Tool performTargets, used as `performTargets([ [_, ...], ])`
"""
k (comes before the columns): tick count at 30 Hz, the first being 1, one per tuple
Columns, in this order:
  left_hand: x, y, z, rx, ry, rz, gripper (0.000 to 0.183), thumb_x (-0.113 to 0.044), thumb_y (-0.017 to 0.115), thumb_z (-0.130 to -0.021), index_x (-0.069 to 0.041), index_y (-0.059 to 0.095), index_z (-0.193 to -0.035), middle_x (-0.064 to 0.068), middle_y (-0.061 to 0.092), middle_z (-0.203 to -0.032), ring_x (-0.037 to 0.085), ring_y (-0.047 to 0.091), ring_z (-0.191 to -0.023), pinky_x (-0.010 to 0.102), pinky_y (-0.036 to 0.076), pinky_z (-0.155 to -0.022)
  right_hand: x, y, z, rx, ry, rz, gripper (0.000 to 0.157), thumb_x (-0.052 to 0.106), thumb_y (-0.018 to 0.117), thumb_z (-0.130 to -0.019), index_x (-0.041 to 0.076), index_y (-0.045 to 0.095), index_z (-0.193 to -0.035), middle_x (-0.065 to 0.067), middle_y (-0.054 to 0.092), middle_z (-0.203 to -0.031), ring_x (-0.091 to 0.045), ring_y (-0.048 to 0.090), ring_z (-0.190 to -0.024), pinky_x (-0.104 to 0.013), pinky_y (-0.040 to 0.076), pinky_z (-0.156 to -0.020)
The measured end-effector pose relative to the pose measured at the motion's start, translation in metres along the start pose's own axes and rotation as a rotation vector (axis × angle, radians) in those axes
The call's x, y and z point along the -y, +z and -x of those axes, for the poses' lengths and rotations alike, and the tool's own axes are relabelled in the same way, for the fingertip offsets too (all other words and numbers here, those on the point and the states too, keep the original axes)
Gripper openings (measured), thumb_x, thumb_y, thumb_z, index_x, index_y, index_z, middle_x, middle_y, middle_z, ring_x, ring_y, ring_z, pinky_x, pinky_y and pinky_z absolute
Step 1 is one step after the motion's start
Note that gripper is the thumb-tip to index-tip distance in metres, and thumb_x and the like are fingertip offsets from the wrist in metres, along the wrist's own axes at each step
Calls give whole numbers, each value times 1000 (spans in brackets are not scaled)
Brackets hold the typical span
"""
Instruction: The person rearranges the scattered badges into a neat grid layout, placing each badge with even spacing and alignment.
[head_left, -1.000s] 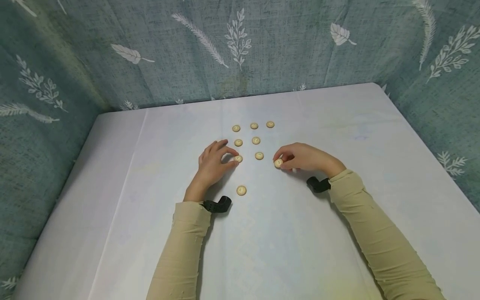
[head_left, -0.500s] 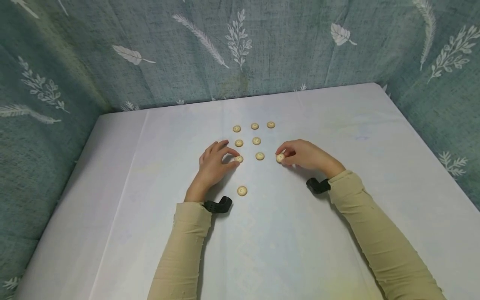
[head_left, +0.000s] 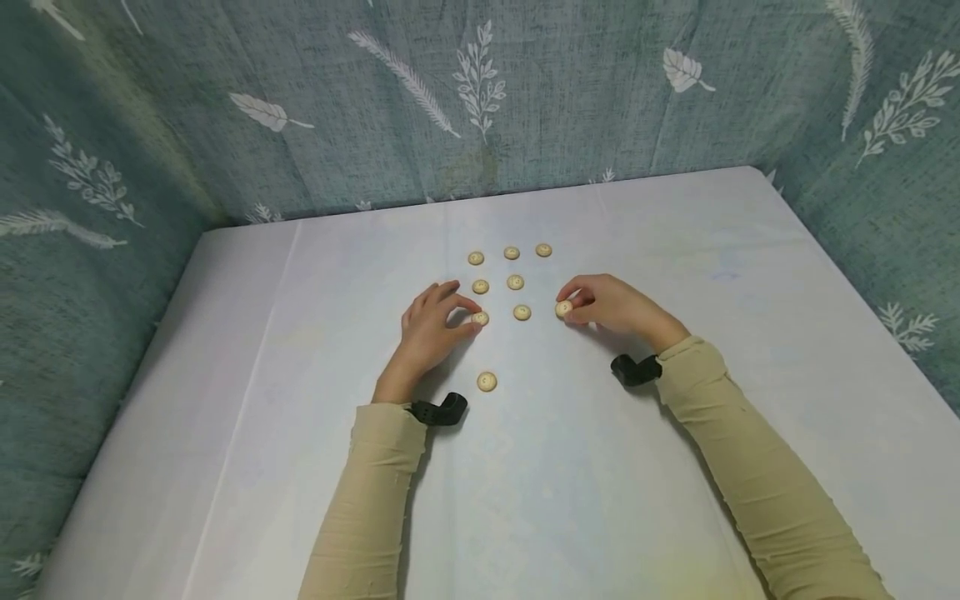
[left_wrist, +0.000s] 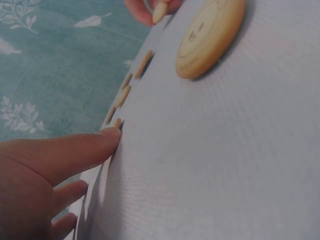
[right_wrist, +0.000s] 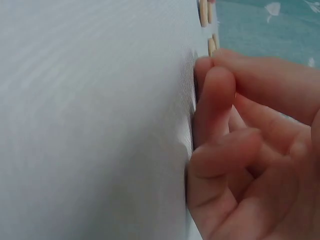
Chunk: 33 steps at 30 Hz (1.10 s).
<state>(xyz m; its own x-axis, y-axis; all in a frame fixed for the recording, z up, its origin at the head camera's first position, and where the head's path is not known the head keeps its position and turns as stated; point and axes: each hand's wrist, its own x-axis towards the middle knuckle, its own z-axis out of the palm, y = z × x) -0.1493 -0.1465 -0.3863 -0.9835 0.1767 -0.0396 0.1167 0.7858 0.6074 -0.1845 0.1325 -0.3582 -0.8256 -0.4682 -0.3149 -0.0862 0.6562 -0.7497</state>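
In the head view my left hand (head_left: 431, 329) has thumb and index finger on either side of a pale wooden button (head_left: 480, 318) that lies on the table. My right hand (head_left: 611, 307) pinches another button (head_left: 564, 310), held a little tilted at the right end of the same row. Between the two hands lies a flat button (head_left: 522, 312). From the right wrist, the fingers (right_wrist: 220, 92) hide the pinched button. From the left wrist, the thumb (left_wrist: 95, 150) covers most of the left button.
Behind the hands sit a middle pair including one button (head_left: 515, 282) and a far row including another button (head_left: 512, 252). A lone button (head_left: 487, 382) lies nearer me. A leaf-patterned curtain (head_left: 562, 92) backs the white table (head_left: 570, 467).
My right hand has moved its button away from me and slightly right, level with the nearest row. My left hand stays at its button. The head view has shifted very slightly.
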Motion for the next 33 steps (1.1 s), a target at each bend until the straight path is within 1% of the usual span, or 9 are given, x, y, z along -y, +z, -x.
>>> performTargets([
  [7,3,2,0,-8,-5,3,19,-35,62,-81,-27,61,-98,-1,29,-142,23,9,-133,48,4,-102,2,-1,-11,-57,46,21,26,17,63,-82,12,57,-107,-6,58,-91,-20,51,-73,-30,44,-60],
  [13,2,1,2,-6,12,11,20,-34,62,-82,-25,61,-99,1,28,-142,24,10,-133,48,4,-102,5,-3,-18,-80,84,57,26,19,63,-83,12,57,-108,-7,58,-91,-20,51,-67,-30,43,-58],
  [16,1,0,2,-8,13,12,19,-34,62,-82,-25,61,-99,1,28,-142,24,10,-133,47,4,-102,6,-4,-21,-96,90,55,28,18,64,-82,12,57,-108,-7,58,-93,-20,52,-66,-30,43,-57],
  [24,2,0,2,-10,14,2,20,-34,61,-82,-25,61,-100,0,29,-142,24,10,-133,47,5,-102,9,-6,-30,-115,96,61,28,19,65,-81,12,57,-107,-7,57,-92,-20,53,-67,-30,43,-58],
  [28,2,-1,2,-9,12,2,20,-34,62,-82,-26,61,-99,0,29,-142,24,10,-133,47,5,-102,10,-7,-35,-110,107,76,28,21,64,-82,13,58,-107,-7,56,-91,-20,52,-68,-30,44,-59],
  [33,0,-1,2,-14,18,15,19,-33,62,-81,-25,62,-99,1,29,-142,24,10,-133,47,4,-102,11,-9,-40,-105,101,103,27,22,64,-82,12,58,-106,-7,56,-87,-19,51,-65,-29,41,-56],
])
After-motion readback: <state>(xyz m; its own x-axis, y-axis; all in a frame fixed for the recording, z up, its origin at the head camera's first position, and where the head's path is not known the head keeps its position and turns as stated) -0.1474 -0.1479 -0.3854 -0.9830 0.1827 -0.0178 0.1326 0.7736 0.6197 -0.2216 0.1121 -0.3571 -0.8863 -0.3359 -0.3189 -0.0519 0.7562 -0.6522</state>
